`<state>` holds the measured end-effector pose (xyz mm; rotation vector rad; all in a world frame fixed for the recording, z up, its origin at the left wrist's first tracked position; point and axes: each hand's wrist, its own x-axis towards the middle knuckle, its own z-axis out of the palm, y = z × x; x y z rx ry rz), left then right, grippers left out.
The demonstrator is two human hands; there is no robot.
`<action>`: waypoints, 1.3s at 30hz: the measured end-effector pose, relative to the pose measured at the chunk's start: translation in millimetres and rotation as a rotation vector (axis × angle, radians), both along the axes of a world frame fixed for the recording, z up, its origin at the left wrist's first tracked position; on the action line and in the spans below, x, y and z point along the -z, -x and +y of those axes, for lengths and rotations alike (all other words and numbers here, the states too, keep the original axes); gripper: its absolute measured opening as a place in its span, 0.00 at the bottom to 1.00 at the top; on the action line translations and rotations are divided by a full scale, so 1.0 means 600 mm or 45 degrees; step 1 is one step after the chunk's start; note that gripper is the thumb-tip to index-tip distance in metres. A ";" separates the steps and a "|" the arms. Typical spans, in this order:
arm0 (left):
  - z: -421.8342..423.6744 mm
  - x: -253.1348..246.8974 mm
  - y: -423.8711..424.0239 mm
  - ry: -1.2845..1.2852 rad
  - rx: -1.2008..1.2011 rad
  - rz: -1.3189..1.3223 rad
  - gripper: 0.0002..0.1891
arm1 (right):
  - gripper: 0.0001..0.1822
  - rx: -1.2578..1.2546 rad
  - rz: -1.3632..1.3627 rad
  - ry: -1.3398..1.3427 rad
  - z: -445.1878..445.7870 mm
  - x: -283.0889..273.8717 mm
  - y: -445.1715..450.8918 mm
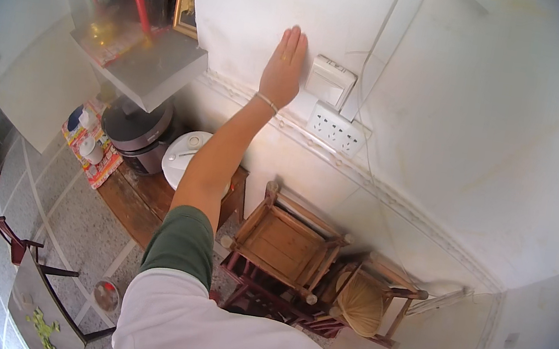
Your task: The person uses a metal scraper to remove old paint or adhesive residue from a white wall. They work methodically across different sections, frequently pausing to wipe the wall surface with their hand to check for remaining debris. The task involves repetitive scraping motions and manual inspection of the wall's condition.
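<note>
One bare arm reaches up to the white wall (261, 4); by the shoulder it joins, on the picture's left side of the body, it is my left hand (283, 69). Its fingers are stretched out side by side, pointing up, and nothing shows in it. Just right of the hand is a white wall switch (330, 82), and below that a white multi-socket outlet (335, 128). Whether the palm touches the wall cannot be told. A thin bracelet (267, 102) circles the wrist. My right hand is out of view.
A wall shelf (176, 69) holds a red candle (142, 8) and a framed picture (189, 4). Beneath, a wooden table (126, 200) bears a dark electric cooker (137, 126) and a white-lidded container (182, 152). Stacked wooden chairs (286, 235) stand along the wall.
</note>
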<state>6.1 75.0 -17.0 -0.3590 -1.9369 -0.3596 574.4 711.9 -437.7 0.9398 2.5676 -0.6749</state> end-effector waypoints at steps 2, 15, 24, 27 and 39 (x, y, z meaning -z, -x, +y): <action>-0.006 0.055 -0.011 -0.031 0.028 -0.057 0.32 | 0.08 -0.018 -0.008 0.005 0.004 0.002 0.005; -0.007 0.015 -0.008 -0.028 -0.022 0.010 0.33 | 0.08 -0.019 -0.011 0.014 0.006 0.010 0.001; -0.019 0.049 -0.051 0.006 -0.022 -0.123 0.35 | 0.08 -0.015 -0.015 0.015 0.006 0.019 -0.016; -0.016 -0.002 -0.026 -0.027 -0.002 -0.027 0.35 | 0.08 -0.009 -0.017 0.006 0.004 0.014 -0.018; -0.013 0.079 -0.061 -0.007 0.008 -0.177 0.37 | 0.08 -0.005 -0.020 0.013 0.005 0.017 -0.033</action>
